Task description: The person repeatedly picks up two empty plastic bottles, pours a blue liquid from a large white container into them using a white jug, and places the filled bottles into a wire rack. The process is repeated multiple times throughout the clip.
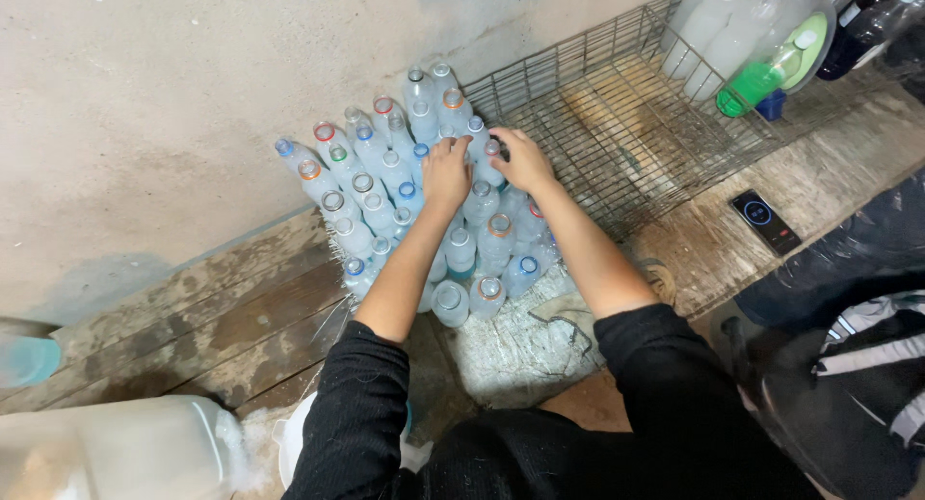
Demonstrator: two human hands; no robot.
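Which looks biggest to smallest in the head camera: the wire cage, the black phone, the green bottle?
1. Grey wire mesh cage, by far the largest.
2. Green plastic bottle.
3. Black rectangular phone, only slightly smaller; it lies nearer the camera, so their order is unsure.

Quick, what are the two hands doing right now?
Left hand: fingers curled down on the cluster of clear plastic bottles; a firm grip cannot be told.
Right hand: likewise resting on the bottle tops, grip unclear.

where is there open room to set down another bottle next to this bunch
The wire rack floor is bare between the clear bottle cluster and the bottles piled in its far corner. The wooden planks left of the cluster are bare too. Around both hands, left and right, bottles stand tightly packed.
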